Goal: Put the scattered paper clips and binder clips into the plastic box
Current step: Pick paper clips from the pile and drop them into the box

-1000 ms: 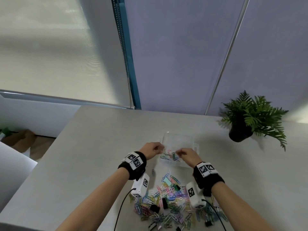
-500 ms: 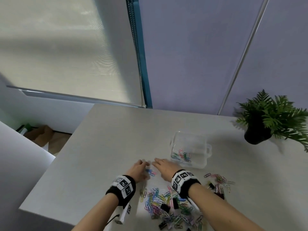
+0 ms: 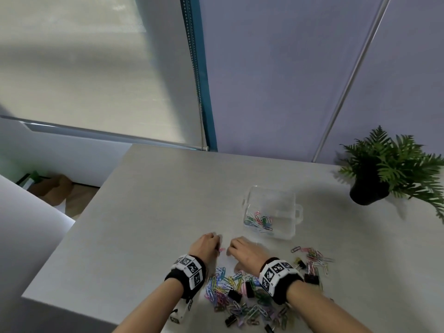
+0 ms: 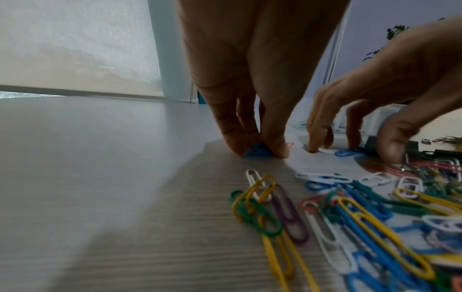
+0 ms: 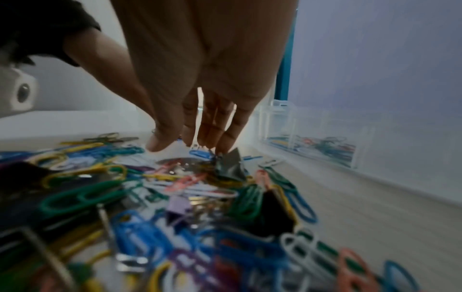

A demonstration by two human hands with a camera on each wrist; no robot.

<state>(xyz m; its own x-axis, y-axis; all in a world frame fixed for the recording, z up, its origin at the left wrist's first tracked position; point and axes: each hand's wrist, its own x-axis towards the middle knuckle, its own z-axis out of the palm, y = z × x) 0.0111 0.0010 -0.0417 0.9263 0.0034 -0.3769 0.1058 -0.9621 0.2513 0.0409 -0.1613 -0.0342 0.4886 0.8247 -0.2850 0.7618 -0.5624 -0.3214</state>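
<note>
A clear plastic box (image 3: pixel 294 213) stands on the table with several coloured paper clips in its near end. A heap of paper clips and black binder clips (image 3: pixel 240 292) lies under my wrists, and a smaller scatter (image 3: pixel 314 258) lies to the right. My left hand (image 3: pixel 214 240) is at the heap's far edge, left of the box. In the left wrist view its thumb and finger pinch a blue paper clip (image 4: pixel 257 153) on the table. My right hand (image 5: pixel 187 147) reaches down beside it, fingers spread, tips touching the table and loose clips; a dark binder clip (image 5: pixel 231 167) lies just before them.
A potted fern (image 3: pixel 374 179) stands at the table's far right. The table's left edge (image 3: pixel 72 224) drops off to the floor. A roller blind and a purple wall panel stand behind the table's far edge.
Both hands have come back from over the box to the table left of it. The left hand's fingers have closed on the blue paper clip.
</note>
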